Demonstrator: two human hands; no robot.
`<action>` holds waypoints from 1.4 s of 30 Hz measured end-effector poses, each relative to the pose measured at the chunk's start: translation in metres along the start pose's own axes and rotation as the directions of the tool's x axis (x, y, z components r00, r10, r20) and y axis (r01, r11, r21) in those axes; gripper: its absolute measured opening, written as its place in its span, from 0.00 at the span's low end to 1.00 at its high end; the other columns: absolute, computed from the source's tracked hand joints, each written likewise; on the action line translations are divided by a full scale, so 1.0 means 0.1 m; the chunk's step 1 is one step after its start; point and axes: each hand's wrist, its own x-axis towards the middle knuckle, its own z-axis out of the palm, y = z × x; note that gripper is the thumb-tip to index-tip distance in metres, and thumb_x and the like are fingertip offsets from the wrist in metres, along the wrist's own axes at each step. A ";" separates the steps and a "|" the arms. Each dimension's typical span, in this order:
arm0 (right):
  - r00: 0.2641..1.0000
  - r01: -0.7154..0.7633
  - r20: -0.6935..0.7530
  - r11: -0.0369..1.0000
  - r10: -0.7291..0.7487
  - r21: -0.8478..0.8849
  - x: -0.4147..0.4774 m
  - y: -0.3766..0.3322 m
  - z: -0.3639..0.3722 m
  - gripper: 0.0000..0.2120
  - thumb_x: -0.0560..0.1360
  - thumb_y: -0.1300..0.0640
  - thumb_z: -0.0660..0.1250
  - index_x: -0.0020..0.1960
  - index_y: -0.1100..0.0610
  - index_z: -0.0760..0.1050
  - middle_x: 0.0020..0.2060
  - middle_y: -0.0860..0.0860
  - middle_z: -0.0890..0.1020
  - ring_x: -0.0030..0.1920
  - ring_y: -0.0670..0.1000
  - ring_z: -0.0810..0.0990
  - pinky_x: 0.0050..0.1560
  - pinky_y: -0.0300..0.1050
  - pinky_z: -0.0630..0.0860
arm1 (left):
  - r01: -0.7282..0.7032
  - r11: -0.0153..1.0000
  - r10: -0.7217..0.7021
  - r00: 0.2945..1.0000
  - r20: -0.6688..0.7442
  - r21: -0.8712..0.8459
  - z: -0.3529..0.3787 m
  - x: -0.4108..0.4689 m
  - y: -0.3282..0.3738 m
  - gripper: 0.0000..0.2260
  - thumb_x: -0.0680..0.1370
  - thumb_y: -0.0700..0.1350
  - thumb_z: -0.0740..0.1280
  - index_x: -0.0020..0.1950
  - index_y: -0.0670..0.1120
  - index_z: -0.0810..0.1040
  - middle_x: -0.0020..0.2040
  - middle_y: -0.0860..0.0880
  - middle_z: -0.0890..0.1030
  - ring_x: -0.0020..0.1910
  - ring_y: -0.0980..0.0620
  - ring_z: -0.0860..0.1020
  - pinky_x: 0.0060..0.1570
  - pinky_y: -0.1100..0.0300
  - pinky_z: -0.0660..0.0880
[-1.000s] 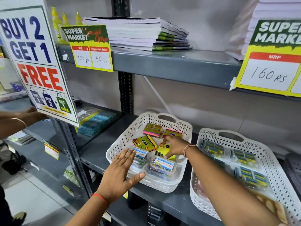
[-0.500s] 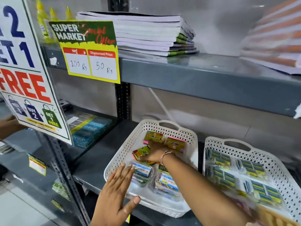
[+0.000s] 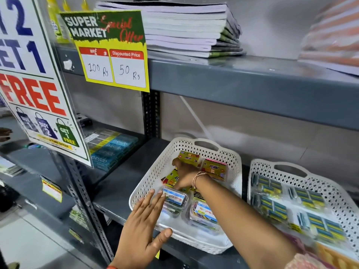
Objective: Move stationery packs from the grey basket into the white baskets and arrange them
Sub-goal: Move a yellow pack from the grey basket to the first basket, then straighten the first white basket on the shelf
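Observation:
The left white basket [image 3: 149, 169] on the grey shelf holds two yellow boxes [image 3: 213, 168] at the back, a yellow-green pack [image 3: 170, 178] and two clear boxes [image 3: 174, 200] of clips at the front. My right hand [image 3: 184, 174] reaches in and lies over the yellow-green pack, fingertips against the rear yellow box; its grip is hidden. My left hand [image 3: 143, 226] is flat with fingers apart on the basket's front-left rim, fingertips touching a clear box. The right white basket [image 3: 330, 184] holds several blue-yellow packs [image 3: 303, 197]. No grey basket is in view.
A grey shelf board [image 3: 233, 82] hangs low above the baskets, with a notebook stack [image 3: 184, 30] and a price card [image 3: 110, 53]. A large promo sign [image 3: 35, 84] stands at left. Blue packs [image 3: 112, 150] lie on the neighbouring shelf. Another person's hand [image 3: 4, 133] shows at far left.
My right hand moved from the basket's front middle toward its back left, onto the yellow-green pack. My left hand stayed at the front rim. The view came closer.

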 end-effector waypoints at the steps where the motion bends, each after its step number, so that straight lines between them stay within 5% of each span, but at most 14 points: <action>1: 1.000 0.005 0.002 1.000 -0.005 -0.006 0.00 0.00 0.00 0.42 0.63 0.54 0.75 0.69 0.53 0.55 0.65 0.57 0.72 0.61 0.60 0.75 0.57 0.48 0.75 | 0.005 1.000 -0.005 1.000 -0.003 -0.002 0.01 0.00 0.00 0.37 0.73 0.70 0.40 0.72 0.47 0.58 0.73 0.51 0.59 0.74 0.49 0.54 0.71 0.62 0.46; 4: 1.000 0.001 -0.009 1.000 -0.001 -0.018 -0.02 0.00 0.01 0.41 0.63 0.53 0.74 0.69 0.52 0.55 0.64 0.56 0.73 0.59 0.59 0.76 0.52 0.46 0.74 | 0.017 1.000 -0.017 1.000 -0.010 -0.003 0.03 -0.01 -0.01 0.38 0.72 0.70 0.39 0.73 0.48 0.56 0.74 0.52 0.57 0.74 0.49 0.52 0.72 0.61 0.46; 9: 0.998 -0.033 -0.054 0.999 0.033 -0.012 -0.04 -0.04 0.03 0.42 0.64 0.49 0.74 0.70 0.51 0.54 0.64 0.56 0.73 0.61 0.59 0.75 0.58 0.49 0.74 | 0.019 1.000 -0.019 1.000 0.008 0.005 0.00 0.00 0.02 0.37 0.72 0.70 0.40 0.72 0.47 0.58 0.73 0.50 0.59 0.74 0.45 0.54 0.71 0.62 0.46; 22: 0.999 0.006 -0.043 0.999 -0.008 -0.051 0.00 -0.04 0.05 0.43 0.65 0.57 0.72 0.71 0.48 0.51 0.67 0.55 0.71 0.59 0.60 0.77 0.54 0.49 0.75 | 0.034 0.999 -0.035 0.999 0.012 0.006 0.02 -0.02 0.00 0.38 0.70 0.71 0.40 0.73 0.49 0.54 0.74 0.53 0.54 0.74 0.48 0.49 0.71 0.66 0.42; 25: 1.000 0.012 -0.022 0.999 -0.011 0.032 -0.04 0.02 -0.02 0.47 0.64 0.54 0.76 0.73 0.49 0.50 0.68 0.56 0.70 0.63 0.59 0.74 0.60 0.48 0.73 | 0.091 0.988 -0.090 0.996 0.014 -0.121 -0.05 0.03 0.01 0.37 0.67 0.74 0.39 0.72 0.56 0.50 0.72 0.63 0.50 0.73 0.62 0.46 0.70 0.71 0.42; 28: 0.994 -0.003 -0.106 0.956 0.036 0.292 -0.15 0.12 -0.25 0.39 0.65 0.47 0.75 0.69 0.56 0.61 0.65 0.56 0.74 0.60 0.56 0.76 0.61 0.47 0.73 | 0.193 0.910 -0.218 0.976 -0.027 -0.367 -0.18 0.24 -0.01 0.36 0.66 0.75 0.45 0.70 0.59 0.58 0.70 0.64 0.59 0.71 0.63 0.56 0.68 0.62 0.56; 30: 0.976 -0.024 -0.155 0.785 0.152 0.618 -0.31 0.20 -0.43 0.26 0.70 0.42 0.70 0.60 0.57 0.67 0.52 0.54 0.80 0.40 0.49 0.79 0.42 0.45 0.77 | 0.304 0.767 -0.345 0.938 0.036 -0.566 -0.26 0.51 -0.06 0.36 0.69 0.73 0.50 0.68 0.52 0.67 0.68 0.54 0.70 0.65 0.57 0.68 0.64 0.59 0.63; 32: 0.980 -0.059 -0.008 0.330 0.197 0.942 -0.48 0.29 -0.51 0.19 0.74 0.42 0.62 0.54 0.57 0.71 0.36 0.51 0.85 0.28 0.46 0.79 0.29 0.40 0.76 | 0.414 0.623 -0.408 0.896 0.176 -0.664 -0.28 0.84 -0.16 0.35 0.68 0.72 0.48 0.61 0.50 0.75 0.60 0.51 0.76 0.58 0.55 0.73 0.60 0.60 0.63; 34: 0.976 -0.167 0.166 -0.005 0.142 0.986 -0.63 0.34 -0.47 0.22 0.75 0.38 0.57 0.49 0.56 0.75 0.35 0.54 0.85 0.35 0.51 0.84 0.38 0.46 0.81 | 0.557 0.479 -0.420 0.824 0.379 -0.679 -0.23 1.16 -0.28 0.33 0.72 0.69 0.45 0.55 0.48 0.76 0.52 0.50 0.75 0.52 0.53 0.72 0.57 0.59 0.65; 37: 0.927 -0.335 0.348 -0.104 0.140 0.936 -0.73 0.40 -0.31 0.32 0.73 0.34 0.57 0.68 0.55 0.63 0.64 0.66 0.71 0.65 0.66 0.70 0.67 0.60 0.66 | 0.690 0.404 -0.469 0.720 0.511 -0.601 -0.06 1.47 -0.36 0.24 0.75 0.65 0.42 0.40 0.49 0.67 0.35 0.50 0.66 0.32 0.53 0.65 0.34 0.64 0.63; 39: 0.900 -0.392 0.410 -0.134 0.150 0.910 -0.77 0.35 -0.23 0.41 0.72 0.33 0.57 0.75 0.57 0.50 0.69 0.71 0.61 0.70 0.69 0.62 0.72 0.58 0.60 | 0.741 0.419 -0.506 0.671 0.543 -0.526 0.03 1.54 -0.36 0.27 0.73 0.67 0.43 0.38 0.46 0.67 0.30 0.47 0.62 0.28 0.52 0.60 0.27 0.62 0.56; 42: 0.882 -0.410 0.440 -0.188 0.167 0.893 -0.79 0.26 -0.17 0.41 0.72 0.33 0.56 0.74 0.59 0.52 0.69 0.71 0.63 0.70 0.67 0.64 0.71 0.57 0.60 | 0.770 0.473 -0.543 0.638 0.546 -0.428 0.09 1.57 -0.39 0.43 0.66 0.72 0.42 0.39 0.32 0.73 0.30 0.29 0.65 0.28 0.47 0.62 0.26 0.60 0.54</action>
